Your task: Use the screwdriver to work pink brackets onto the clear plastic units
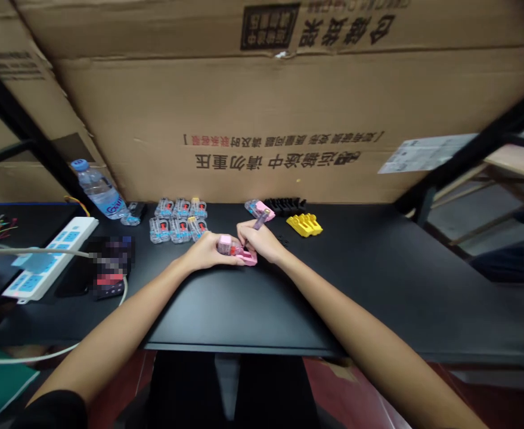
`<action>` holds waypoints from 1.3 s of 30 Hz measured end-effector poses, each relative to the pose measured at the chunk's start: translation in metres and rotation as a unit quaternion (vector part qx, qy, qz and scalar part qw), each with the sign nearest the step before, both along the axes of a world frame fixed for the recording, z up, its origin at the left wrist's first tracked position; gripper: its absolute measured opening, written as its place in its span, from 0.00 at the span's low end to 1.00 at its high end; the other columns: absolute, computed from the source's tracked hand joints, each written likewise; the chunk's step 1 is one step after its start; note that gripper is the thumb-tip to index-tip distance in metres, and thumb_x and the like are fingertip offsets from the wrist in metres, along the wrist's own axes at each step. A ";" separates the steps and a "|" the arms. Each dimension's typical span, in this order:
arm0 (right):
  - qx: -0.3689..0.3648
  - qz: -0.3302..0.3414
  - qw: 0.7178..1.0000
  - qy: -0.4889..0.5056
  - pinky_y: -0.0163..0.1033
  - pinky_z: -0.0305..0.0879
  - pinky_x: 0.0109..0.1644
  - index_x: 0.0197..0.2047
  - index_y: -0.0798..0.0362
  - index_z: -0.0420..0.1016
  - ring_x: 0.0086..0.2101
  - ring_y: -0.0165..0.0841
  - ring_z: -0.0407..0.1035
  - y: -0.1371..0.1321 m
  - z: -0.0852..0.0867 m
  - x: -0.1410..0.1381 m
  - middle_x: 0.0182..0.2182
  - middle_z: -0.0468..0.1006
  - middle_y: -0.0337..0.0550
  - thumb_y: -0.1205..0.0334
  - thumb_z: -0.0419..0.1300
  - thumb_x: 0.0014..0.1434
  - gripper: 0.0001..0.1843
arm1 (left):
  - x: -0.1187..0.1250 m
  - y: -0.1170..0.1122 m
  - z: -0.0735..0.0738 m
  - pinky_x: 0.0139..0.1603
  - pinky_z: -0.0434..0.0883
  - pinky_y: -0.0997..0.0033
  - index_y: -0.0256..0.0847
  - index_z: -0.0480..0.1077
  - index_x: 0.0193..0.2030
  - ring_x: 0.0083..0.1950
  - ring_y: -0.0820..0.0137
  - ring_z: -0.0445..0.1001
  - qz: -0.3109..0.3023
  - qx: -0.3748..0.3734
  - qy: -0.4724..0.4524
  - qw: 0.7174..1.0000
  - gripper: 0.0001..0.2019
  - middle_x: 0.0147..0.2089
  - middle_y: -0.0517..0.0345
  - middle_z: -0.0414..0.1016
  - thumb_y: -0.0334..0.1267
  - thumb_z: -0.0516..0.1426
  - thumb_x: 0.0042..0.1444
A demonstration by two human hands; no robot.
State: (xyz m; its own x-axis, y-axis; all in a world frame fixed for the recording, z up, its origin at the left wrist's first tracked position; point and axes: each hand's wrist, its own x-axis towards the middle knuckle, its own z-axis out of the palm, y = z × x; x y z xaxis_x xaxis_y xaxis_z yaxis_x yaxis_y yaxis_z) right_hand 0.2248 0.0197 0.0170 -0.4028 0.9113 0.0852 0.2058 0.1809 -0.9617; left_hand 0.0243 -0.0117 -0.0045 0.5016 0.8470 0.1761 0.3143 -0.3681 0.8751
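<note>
My left hand (205,252) is closed around a pink and clear plastic part (246,257), held just above the black table. A reddish-orange piece shows inside it. My right hand (262,241) grips a screwdriver-like tool (260,220) with a see-through purplish handle, much as one holds a pen. Its tip points down at the part, but fingers hide where it meets. Just behind the right hand lies another pink and clear assembly (262,210). Small dark bits (283,240), too tiny to name, lie right of that hand.
Several clear assemblies (180,230) stand in two rows at back left. Yellow plastic parts (305,224) and black ones (285,206) sit at back right. Leftward are a water bottle (99,189), a power strip (51,259) and a cable. A cardboard wall (244,95) closes the back.
</note>
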 end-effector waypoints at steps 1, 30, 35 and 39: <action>-0.010 -0.005 1.000 0.002 0.33 0.47 0.20 0.16 0.49 0.65 0.16 0.28 0.56 0.000 -0.001 0.000 0.13 0.62 0.34 0.61 0.53 0.44 0.09 | 0.000 0.000 0.000 0.34 0.69 0.72 0.34 0.85 0.47 0.31 0.69 0.74 -0.003 0.002 0.000 1.000 0.27 0.33 0.57 0.82 0.56 0.75 0.51; -0.014 0.037 0.997 0.063 0.34 0.54 0.23 0.23 0.50 0.71 0.18 0.30 0.59 -0.009 0.001 0.005 0.17 0.67 0.37 0.53 0.52 0.59 0.17 | 0.000 -0.001 0.005 0.34 0.66 0.73 0.37 0.83 0.47 0.31 0.71 0.74 0.000 0.034 0.009 0.999 0.22 0.34 0.59 0.82 0.54 0.72 0.56; -0.047 -0.001 0.995 0.091 0.33 0.53 0.20 0.24 0.50 0.73 0.15 0.28 0.57 -0.010 0.003 0.004 0.14 0.69 0.37 0.48 0.53 0.62 0.21 | 0.000 -0.002 0.007 0.39 0.70 0.72 0.38 0.84 0.51 0.36 0.69 0.78 0.007 0.040 0.002 0.999 0.23 0.40 0.56 0.86 0.53 0.72 0.56; -0.041 -0.030 0.992 0.113 0.34 0.58 0.20 0.20 0.50 0.70 0.14 0.28 0.58 -0.011 0.005 0.003 0.13 0.66 0.35 0.52 0.59 0.56 0.17 | 0.001 -0.001 0.005 0.38 0.69 0.72 0.38 0.84 0.51 0.35 0.69 0.77 0.011 0.053 0.009 0.999 0.22 0.39 0.56 0.86 0.52 0.72 0.56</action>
